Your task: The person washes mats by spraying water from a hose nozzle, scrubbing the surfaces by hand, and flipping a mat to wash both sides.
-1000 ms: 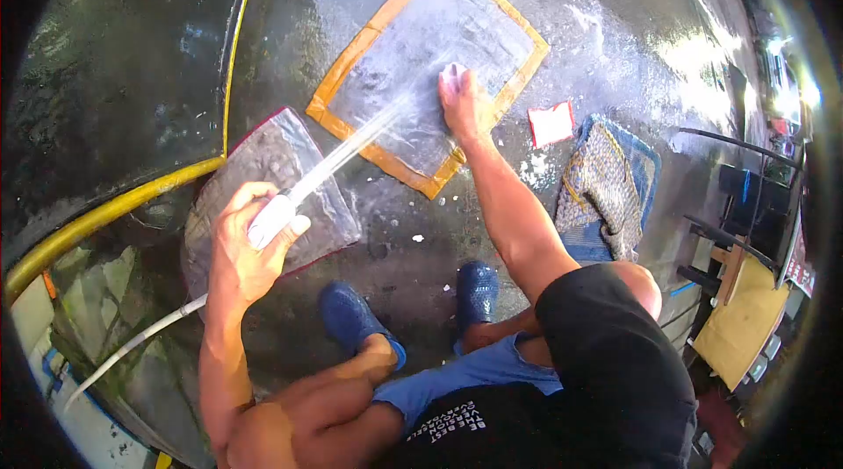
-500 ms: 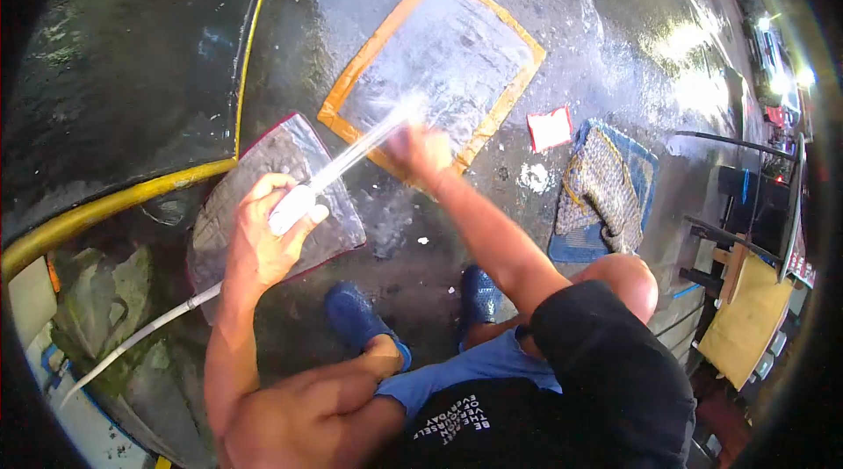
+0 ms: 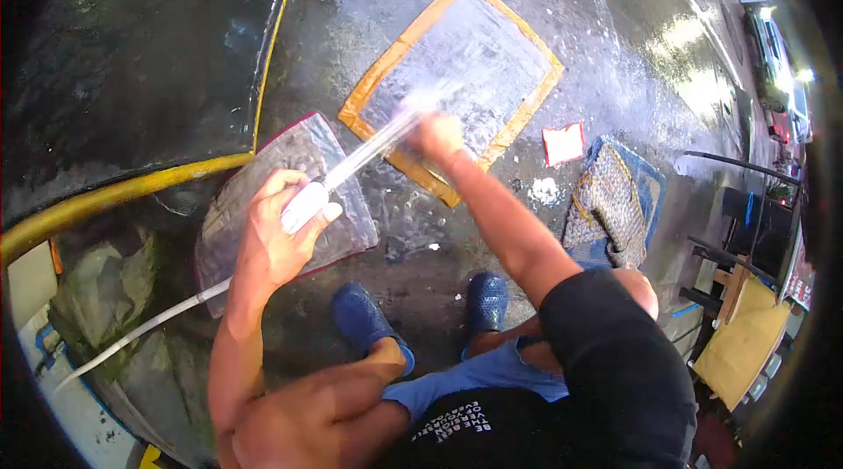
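Head view shows the orange-edged mat (image 3: 470,65) lying flat on the wet ground (image 3: 413,269), turned so that one corner points toward the person. Its middle is grey-blue and wet, streaked with cloudy white smears, and its border is a flat orange band, duller and more worn along the side and corner nearest the person. The right hand (image 3: 439,137) is over the near part of this mat, blurred, so whether its fingers are spread or pressed together cannot be told. A pale patch beside its fingertips may be spray or something held; that is unclear too.

Nearer the person than the orange-edged mat and to its left, the left hand (image 3: 285,227) grips the white end (image 3: 305,207) of a hose (image 3: 145,328), its fingers curled round one side and its thumb against the other. A clear jet of water (image 3: 373,148) runs from it toward the right hand and the orange-edged mat. Below the left hand lies a grey mat (image 3: 344,234) with dark red edging.

To the right of the orange-edged mat are a white packet (image 3: 563,144) with red edges, a splash of white powder or foam (image 3: 545,192), and a blue mat (image 3: 650,177) with a braided cloth (image 3: 610,205) on it. Two blue shoes (image 3: 364,315) stand on its near side, apart from it.
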`<state>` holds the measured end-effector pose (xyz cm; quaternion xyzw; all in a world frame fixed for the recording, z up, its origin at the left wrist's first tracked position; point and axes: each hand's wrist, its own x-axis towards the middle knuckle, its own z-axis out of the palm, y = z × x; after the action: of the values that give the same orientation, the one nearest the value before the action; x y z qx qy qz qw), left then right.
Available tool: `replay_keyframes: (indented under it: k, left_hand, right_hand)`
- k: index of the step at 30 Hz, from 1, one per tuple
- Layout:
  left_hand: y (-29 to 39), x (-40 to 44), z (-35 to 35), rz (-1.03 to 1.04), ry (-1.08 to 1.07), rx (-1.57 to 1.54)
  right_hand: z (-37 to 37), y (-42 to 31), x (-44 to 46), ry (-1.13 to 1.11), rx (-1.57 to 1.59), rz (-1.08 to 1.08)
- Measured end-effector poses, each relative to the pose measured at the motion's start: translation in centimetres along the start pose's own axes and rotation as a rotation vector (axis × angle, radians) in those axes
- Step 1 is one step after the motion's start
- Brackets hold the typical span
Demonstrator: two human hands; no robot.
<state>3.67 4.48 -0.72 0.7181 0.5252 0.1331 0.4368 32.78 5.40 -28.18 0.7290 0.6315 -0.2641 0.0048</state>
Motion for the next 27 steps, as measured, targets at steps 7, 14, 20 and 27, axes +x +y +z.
replay_keyframes:
  k: [7, 14, 20, 27]
  left_hand:
    - [-1.9, -0.4, -0.1, -0.018, 0.026, 0.012]
    - [0.1, 0.6, 0.1, 0.010, -0.046, 0.010]
    - [-1.2, 0.7, 0.7, 0.040, -0.054, 0.039]
    - [-0.8, 0.1, 1.0, -0.005, -0.043, 0.036]
  right_hand:
    - [1.0, 1.9, -0.8, 0.577, 0.612, 0.514]
    - [2.8, -3.0, -5.3, 0.337, 0.336, 0.198]
    - [7.2, 2.7, -10.2, 0.739, 0.295, 0.484]
    - [3.2, -9.6, -1.7, 0.385, 0.413, -0.056]
